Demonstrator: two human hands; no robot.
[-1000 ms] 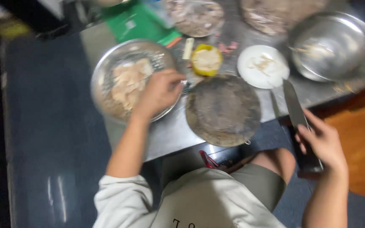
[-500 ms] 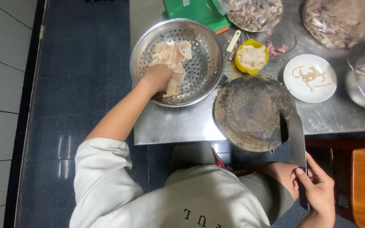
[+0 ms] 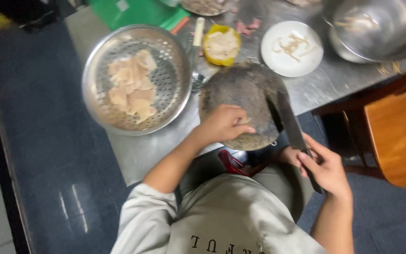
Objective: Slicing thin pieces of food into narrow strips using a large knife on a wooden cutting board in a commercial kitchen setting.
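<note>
The left hand [image 3: 224, 126] rests fingers curled on a pale piece on the round chopping block [image 3: 243, 104], at the block's 7 o'clock. The right hand [image 3: 327, 167] is closed around the cleaver [image 3: 290, 124] handle, blade lying at 4 o'clock. Best to tuck fingertips back and steady the piece before bringing the blade over.

The colander [image 3: 137, 77] sits left of the chopping block [image 3: 240, 94] (plate [image 3: 291, 48] behind, bowl [image 3: 377, 28] right).
</note>
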